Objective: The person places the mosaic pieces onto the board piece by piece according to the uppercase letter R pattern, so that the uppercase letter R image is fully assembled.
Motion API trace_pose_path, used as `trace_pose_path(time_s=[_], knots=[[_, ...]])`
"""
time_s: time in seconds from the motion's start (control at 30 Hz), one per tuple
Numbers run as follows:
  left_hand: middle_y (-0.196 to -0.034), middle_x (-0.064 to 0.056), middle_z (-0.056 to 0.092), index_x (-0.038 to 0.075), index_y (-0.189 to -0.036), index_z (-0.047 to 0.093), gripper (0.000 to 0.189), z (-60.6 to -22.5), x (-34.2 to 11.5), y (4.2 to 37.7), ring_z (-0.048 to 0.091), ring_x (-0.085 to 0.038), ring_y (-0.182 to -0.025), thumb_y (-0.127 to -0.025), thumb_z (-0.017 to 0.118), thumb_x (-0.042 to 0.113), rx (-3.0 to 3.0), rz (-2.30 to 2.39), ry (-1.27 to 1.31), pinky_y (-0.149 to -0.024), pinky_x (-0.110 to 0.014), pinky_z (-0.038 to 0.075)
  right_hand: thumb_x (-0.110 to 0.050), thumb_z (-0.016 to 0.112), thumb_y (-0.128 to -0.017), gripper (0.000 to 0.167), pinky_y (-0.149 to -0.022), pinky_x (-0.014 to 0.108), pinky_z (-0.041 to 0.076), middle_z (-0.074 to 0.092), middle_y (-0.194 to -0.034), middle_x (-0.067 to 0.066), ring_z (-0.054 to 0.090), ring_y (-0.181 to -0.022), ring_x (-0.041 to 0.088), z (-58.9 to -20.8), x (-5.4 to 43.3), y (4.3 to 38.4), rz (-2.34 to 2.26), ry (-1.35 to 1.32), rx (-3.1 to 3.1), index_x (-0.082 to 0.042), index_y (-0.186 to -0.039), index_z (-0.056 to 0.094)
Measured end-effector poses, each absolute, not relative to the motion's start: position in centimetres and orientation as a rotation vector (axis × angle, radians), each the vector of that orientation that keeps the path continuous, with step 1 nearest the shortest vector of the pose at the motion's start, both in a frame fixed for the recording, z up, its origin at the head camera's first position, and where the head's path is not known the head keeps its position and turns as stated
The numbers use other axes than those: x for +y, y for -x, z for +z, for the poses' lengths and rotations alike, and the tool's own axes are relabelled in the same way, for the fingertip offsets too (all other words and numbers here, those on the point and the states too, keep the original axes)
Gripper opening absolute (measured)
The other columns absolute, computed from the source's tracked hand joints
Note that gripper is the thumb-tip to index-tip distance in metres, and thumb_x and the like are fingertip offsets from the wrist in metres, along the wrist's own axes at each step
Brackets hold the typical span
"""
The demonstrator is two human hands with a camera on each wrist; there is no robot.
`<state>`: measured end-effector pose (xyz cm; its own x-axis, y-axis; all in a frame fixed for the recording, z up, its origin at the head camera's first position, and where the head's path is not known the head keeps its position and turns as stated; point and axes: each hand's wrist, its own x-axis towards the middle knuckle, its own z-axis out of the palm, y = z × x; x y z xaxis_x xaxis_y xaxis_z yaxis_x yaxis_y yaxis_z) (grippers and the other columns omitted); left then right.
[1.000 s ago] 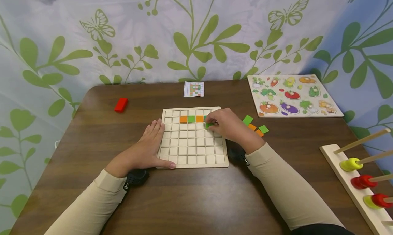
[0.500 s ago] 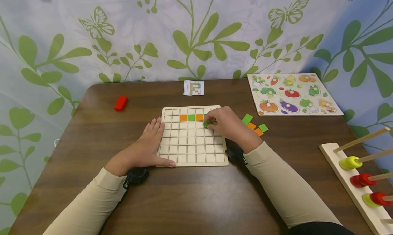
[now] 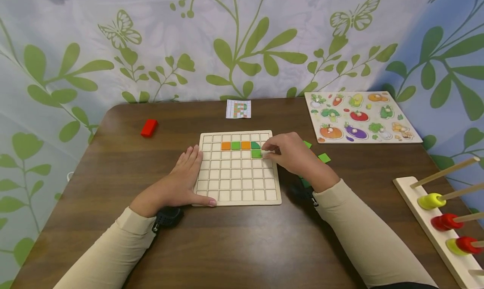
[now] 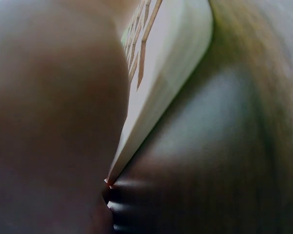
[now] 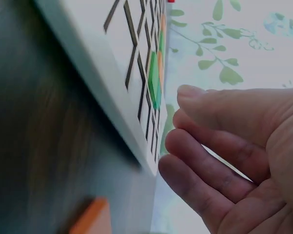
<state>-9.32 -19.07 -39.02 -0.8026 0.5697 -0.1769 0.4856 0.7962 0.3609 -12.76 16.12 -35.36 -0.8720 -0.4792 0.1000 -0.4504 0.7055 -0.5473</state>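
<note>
A pale wooden grid board (image 3: 236, 174) lies flat on the table. My left hand (image 3: 180, 180) rests along its left side with straight fingers, the thumb over the near edge. One row of the board bears an orange tile (image 3: 226, 145), a green tile (image 3: 236, 145), another orange tile (image 3: 246, 145) and a dark green rounded tile (image 3: 255, 145). Directly below the rounded one sits a bright green tile (image 3: 256, 153). My right hand (image 3: 293, 153) hovers just right of it, loosely bent and holding nothing in the right wrist view. The left wrist view is mostly blocked by the hand.
Loose tiles lie right of the board, partly hidden by my right hand, among them a green tile (image 3: 324, 158). A pattern card (image 3: 238, 109) and a vegetable puzzle (image 3: 363, 116) lie behind. A red block (image 3: 149, 128) is left; a peg stand (image 3: 435, 217) is right.
My right hand has let go of the bright green tile, which stays in its square on the board. The hand has shifted right, uncovering the dark green tile. My left hand stays put.
</note>
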Motion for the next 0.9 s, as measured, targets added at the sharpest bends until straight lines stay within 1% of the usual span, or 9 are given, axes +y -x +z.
trace_pose_path(time_s=[0.2, 0.33, 0.5, 0.9], knots=[[-0.171, -0.026, -0.007, -0.010, -0.164, 0.002, 0.151, -39.1, -19.1, 9.1, -0.010, -0.040, -0.157, -0.072, 0.069, 0.090, 2.706, 0.452, -0.824, -0.124, -0.054, -0.001, -0.008, 0.083, -0.093, 0.012, -0.080, 0.041, 0.058, 0.076, -0.097, 0.000, 0.071, -0.088, 0.018, -35.4, 18.4, 12.1, -0.871, 0.732, 2.888, -0.007, -0.105, 0.081], [-0.171, -0.026, -0.007, -0.009, -0.164, 0.002, 0.151, -39.1, -19.1, 9.2, -0.010, -0.040, -0.157, -0.072, 0.069, 0.090, 2.709, 0.445, -0.820, -0.124, -0.054, -0.001, -0.008, 0.083, -0.093, 0.009, -0.080, 0.044, 0.058, 0.076, -0.096, 0.001, 0.071, -0.088, 0.020, -35.5, 20.0, 11.9, -0.833, 0.694, 2.908, -0.007, -0.102, 0.081], [-0.171, -0.026, -0.007, -0.009, -0.164, 0.001, 0.151, -39.1, -19.1, 9.2, -0.010, -0.040, -0.157, -0.072, 0.069, 0.090, 2.705, 0.444, -0.822, -0.124, -0.054, -0.001, -0.007, 0.081, -0.094, 0.005, -0.077, 0.045, 0.058, 0.075, -0.092, 0.001, 0.070, -0.085, 0.021, -35.5, 21.8, 11.6, -0.800, 0.652, 2.899, -0.007, -0.099, 0.080], [-0.171, -0.026, -0.008, -0.009, -0.164, 0.001, 0.152, -39.1, -19.0, 9.3, -0.010, -0.040, -0.157, -0.071, 0.068, 0.091, 2.705, 0.456, -0.817, -0.124, -0.054, -0.001, 0.001, 0.080, -0.091, 0.006, -0.074, 0.044, 0.060, 0.073, -0.085, -0.001, 0.069, -0.078, 0.018, -34.8, 24.0, 11.5, -0.739, 0.689, 2.829, -0.004, -0.093, 0.077]])
